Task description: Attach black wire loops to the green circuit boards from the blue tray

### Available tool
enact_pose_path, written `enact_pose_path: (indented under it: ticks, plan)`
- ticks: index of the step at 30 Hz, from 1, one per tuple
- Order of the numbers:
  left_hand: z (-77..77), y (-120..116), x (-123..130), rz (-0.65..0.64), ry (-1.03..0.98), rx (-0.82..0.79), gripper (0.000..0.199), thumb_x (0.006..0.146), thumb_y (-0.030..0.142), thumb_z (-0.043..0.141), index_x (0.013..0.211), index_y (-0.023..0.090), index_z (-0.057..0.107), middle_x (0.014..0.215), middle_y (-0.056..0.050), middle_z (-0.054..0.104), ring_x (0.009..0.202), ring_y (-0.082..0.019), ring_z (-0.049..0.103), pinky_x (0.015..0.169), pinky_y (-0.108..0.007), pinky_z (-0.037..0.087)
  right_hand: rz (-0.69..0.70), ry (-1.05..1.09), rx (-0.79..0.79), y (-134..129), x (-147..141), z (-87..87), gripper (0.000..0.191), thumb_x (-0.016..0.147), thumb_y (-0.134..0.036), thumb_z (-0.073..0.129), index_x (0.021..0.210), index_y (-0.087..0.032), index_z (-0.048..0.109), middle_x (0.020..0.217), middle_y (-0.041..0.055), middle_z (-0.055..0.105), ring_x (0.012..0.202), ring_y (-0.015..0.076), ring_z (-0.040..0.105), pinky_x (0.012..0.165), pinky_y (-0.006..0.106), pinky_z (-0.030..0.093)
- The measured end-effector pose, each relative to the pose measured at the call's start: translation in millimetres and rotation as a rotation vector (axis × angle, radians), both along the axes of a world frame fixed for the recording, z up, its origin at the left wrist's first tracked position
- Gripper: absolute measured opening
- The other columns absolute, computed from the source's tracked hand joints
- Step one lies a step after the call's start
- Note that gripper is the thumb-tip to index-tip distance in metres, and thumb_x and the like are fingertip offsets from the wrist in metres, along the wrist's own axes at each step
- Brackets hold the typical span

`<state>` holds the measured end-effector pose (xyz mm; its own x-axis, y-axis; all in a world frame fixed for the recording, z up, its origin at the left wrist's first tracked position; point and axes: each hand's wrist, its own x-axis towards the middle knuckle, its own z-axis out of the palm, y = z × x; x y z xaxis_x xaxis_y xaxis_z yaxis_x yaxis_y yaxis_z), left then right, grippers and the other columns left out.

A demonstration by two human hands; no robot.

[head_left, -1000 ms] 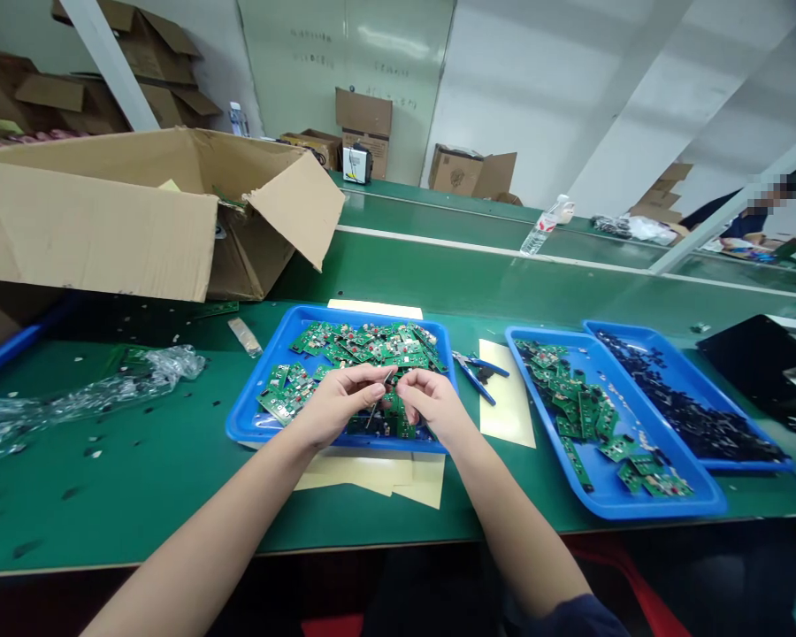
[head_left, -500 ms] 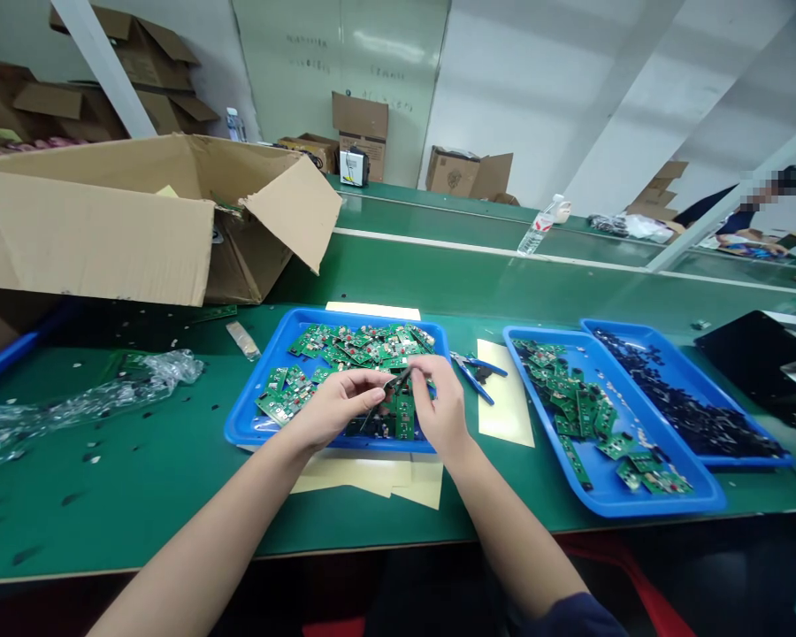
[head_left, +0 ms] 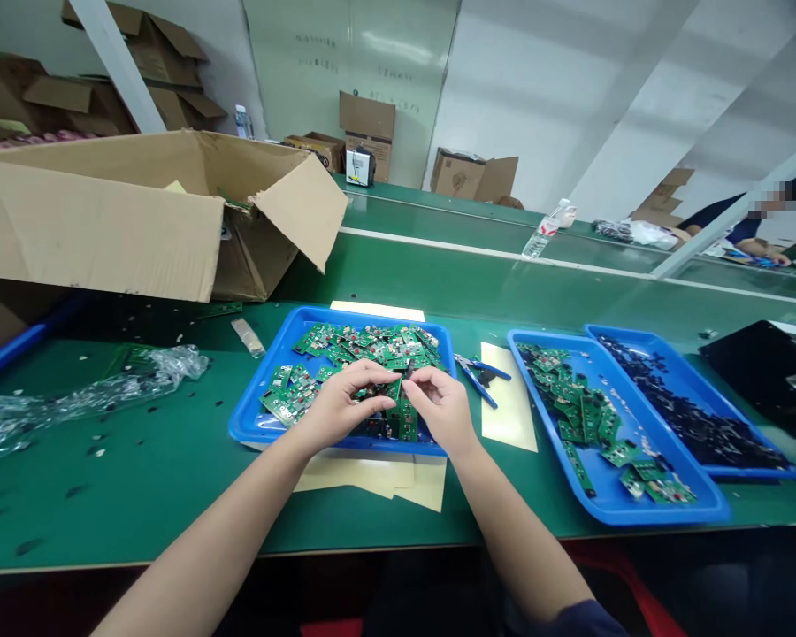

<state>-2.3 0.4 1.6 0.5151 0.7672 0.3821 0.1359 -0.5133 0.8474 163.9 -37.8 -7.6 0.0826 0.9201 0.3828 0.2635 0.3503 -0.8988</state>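
Note:
Over the near blue tray (head_left: 242, 423), my left hand (head_left: 343, 402) pinches a small green circuit board (head_left: 397, 389) between thumb and fingers. My right hand (head_left: 443, 409) is closed at the board's other side, its fingertips on a small dark part (head_left: 409, 369) that sticks up against the board. Whether that part is fixed to the board I cannot tell. Beneath both hands lie loose circuit boards (head_left: 351, 345), heaped in the tray, with some black pieces among them. Blue-handled pliers (head_left: 484, 385) rest to the right of the tray.
To the right stand a second blue tray (head_left: 637, 515) of circuit boards and another blue tray (head_left: 779, 471) of black parts. A large cardboard box (head_left: 99, 234) and clear plastic wrap (head_left: 133, 382) are at left. Beyond the ledge stands a water bottle (head_left: 545, 232); a person (head_left: 736, 221) is far right.
My hands have turned the board, so it now stands more upright between the fingertips. The right fingers have shifted lower along the dark part. The view has moved slightly.

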Motion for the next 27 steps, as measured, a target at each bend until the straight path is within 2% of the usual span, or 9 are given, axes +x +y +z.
enact_pose_path:
  ticks: [5,8,10,12,14,16,18,22,27]
  plan:
    - [-1.3,-0.6,0.9,0.076,0.045,0.069,0.022,0.077,0.03,0.064,0.096,0.019,0.067,0.09,-0.006,0.063,0.084,-0.018,0.059,0.071,-0.029,0.049,-0.011,-0.185,0.315,0.0,3.5,2.2,0.013,0.081,-0.018,0.052,0.069,-0.019,0.055,0.069,0.0022,0.057,0.064,0.0135,0.054,0.06,0.027,0.047]
    - [0.1,-0.5,-0.1,0.12,0.031,0.147,0.023,0.079,0.031,0.061,0.098,0.019,0.065,0.09,-0.006,0.062,0.082,-0.017,0.059,0.07,-0.028,0.049,0.08,-0.206,0.339,0.4,5.7,4.3,0.01,0.082,-0.018,0.051,0.079,-0.019,0.061,0.082,0.0061,0.062,0.073,0.0155,0.059,0.066,0.03,0.05]
    - [1.2,-0.3,-1.3,0.15,-0.001,0.214,0.023,0.081,0.03,0.059,0.101,0.019,0.063,0.092,-0.007,0.062,0.085,-0.018,0.059,0.073,-0.03,0.049,0.143,-0.139,0.221,1.3,6.1,2.8,0.018,0.081,-0.02,0.051,0.097,-0.019,0.061,0.089,0.0073,0.063,0.077,0.0162,0.06,0.068,0.03,0.051]
    - [1.4,0.0,-2.5,0.18,-0.009,0.302,0.023,0.082,0.028,0.058,0.104,0.02,0.062,0.095,-0.008,0.061,0.09,-0.019,0.058,0.079,-0.033,0.049,0.174,0.016,0.027,3.2,5.7,-1.2,0.029,0.081,-0.025,0.053,0.109,-0.019,0.056,0.086,0.0064,0.064,0.073,0.0154,0.061,0.064,0.029,0.052]
    - [0.2,0.5,-3.1,0.188,0.023,0.414,0.022,0.083,0.025,0.057,0.104,0.021,0.061,0.098,-0.008,0.061,0.094,-0.02,0.057,0.084,-0.037,0.047,0.21,0.226,-0.198,5.8,4.9,-5.8,0.028,0.08,-0.035,0.054,0.101,-0.017,0.059,0.073,0.0038,0.064,0.061,0.0137,0.061,0.056,0.027,0.051]
    - [-2.0,1.3,-3.0,0.179,0.075,0.525,0.022,0.084,0.022,0.056,0.105,0.023,0.062,0.099,-0.008,0.061,0.095,-0.02,0.056,0.088,-0.04,0.045,0.287,0.393,-0.397,8.2,4.3,-8.5,0.033,0.08,-0.047,0.052,0.081,-0.015,0.062,0.059,0.0017,0.062,0.048,0.0111,0.058,0.046,0.023,0.048]
    - [-4.1,2.3,-2.7,0.169,0.112,0.606,0.023,0.084,0.02,0.055,0.105,0.024,0.061,0.099,-0.007,0.06,0.095,-0.02,0.056,0.09,-0.042,0.044,0.371,0.468,-0.52,9.1,3.9,-8.0,0.039,0.076,-0.052,0.055,0.067,-0.014,0.06,0.051,0.0007,0.059,0.04,0.0095,0.055,0.04,0.02,0.044]
    - [-5.9,3.5,-3.0,0.166,0.126,0.67,0.026,0.084,0.015,0.054,0.107,0.024,0.061,0.1,-0.008,0.059,0.096,-0.019,0.055,0.09,-0.042,0.044,0.449,0.506,-0.569,6.8,3.6,0.1,0.032,0.067,-0.044,0.067,0.062,-0.014,0.06,0.046,-0.0017,0.058,0.036,0.0077,0.053,0.038,0.018,0.041]
    - [-6.5,2.7,-3.7,0.18,0.122,0.638,0.026,0.084,0.018,0.055,0.109,0.023,0.061,0.098,-0.008,0.059,0.091,-0.019,0.056,0.08,-0.035,0.048,0.496,0.57,-0.609,4.5,1.9,5.6,0.027,0.065,-0.039,0.068,0.06,-0.014,0.058,0.045,-0.0027,0.057,0.036,0.0075,0.051,0.038,0.018,0.039]
